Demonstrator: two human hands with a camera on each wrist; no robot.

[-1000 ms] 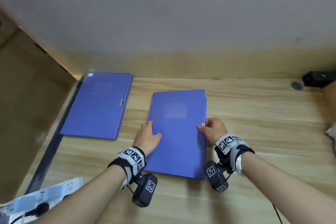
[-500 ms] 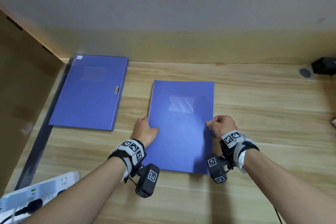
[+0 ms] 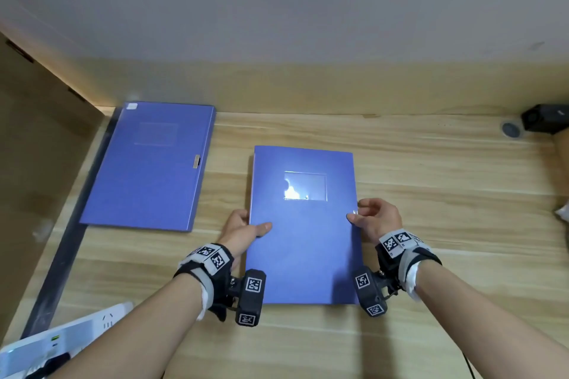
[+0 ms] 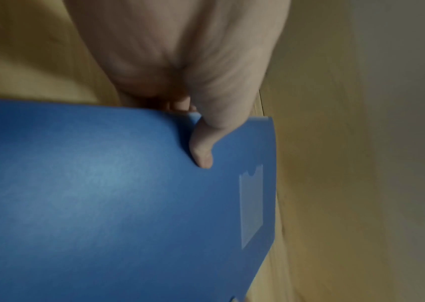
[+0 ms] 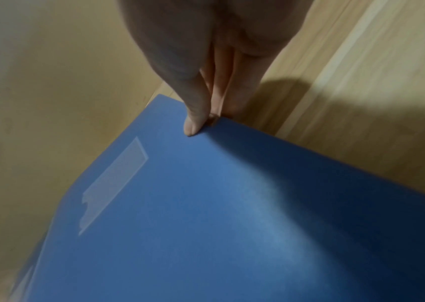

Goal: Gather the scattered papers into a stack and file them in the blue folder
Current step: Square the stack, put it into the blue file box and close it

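Head view showed your scene from the desk's left side across to its right. At the near-left corner lay a white power strip (image 3: 66,337). Beyond it, toward the far-left corner, a second blue folder (image 3: 151,169) with a small metal clasp on its right edge lay flat and closed, well apart from your hands.

Around the middle of the wooden desk (image 3: 446,194) sat the closed blue folder (image 3: 303,224), its clear label pocket (image 3: 305,186) facing up. Your left hand (image 3: 243,229) gripped its left edge, thumb laid on top of the cover and fingers tucked beneath; the left wrist view showed that thumb (image 4: 202,147) pressed onto the blue cover. Your right hand (image 3: 377,218) pinched the right edge, thumb tip on the cover and curled fingers at the edge, and the right wrist view showed the thumb (image 5: 193,122) meeting the fingers right at the rim. No loose papers showed outside the folder.

At the far-right corner stood a small black box (image 3: 546,120), with a round grey cap (image 3: 511,129) just beside it.
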